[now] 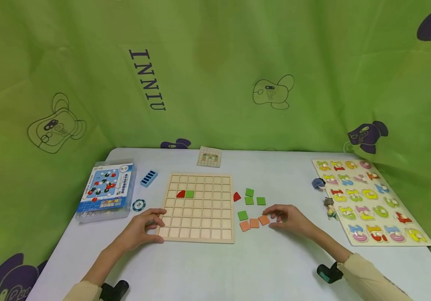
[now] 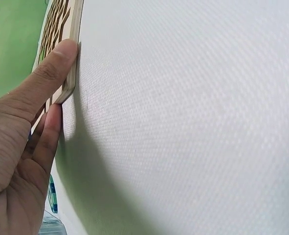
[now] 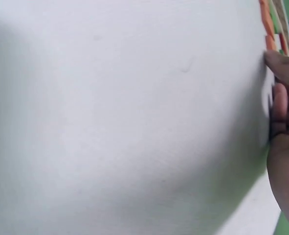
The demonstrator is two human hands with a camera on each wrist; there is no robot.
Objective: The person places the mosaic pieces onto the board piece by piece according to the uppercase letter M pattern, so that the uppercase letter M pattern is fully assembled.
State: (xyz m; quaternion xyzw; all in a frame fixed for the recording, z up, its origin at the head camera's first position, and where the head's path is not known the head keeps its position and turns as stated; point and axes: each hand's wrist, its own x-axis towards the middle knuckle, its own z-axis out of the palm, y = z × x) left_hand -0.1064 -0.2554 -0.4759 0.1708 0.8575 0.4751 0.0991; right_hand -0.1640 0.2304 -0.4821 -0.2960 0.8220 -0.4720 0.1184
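Three orange square tiles lie in a slanting row just left of the right hand, whose fingers are loosely bent; its forefinger tip is at the far edge of the closest tile and its thumb just beside the near corner, though whether either touches it I cannot tell. The left hand grips the near left corner of the wooden grid board, thumb at the near rim, fingers at the left rim. The board lies between the hands, its right edge near the tiles. In its cells, beyond the left hand, sit a red quarter-circle piece and a green square tile; a second red quarter-circle lies by the right edge, and four loose green tiles lie left of the right hand and beyond it. A broad stretch of white tabletop runs between the forearms along the board's near edge, and another strip separates the right hand from the number puzzle board on its right. Beyond the left hand, a molecular model kit box carries Chinese writing, 化学 in a circle; the poker chip nearer that hand has a figure too small to read. Far beyond both hands, purple letters UINNI climb the green curtain
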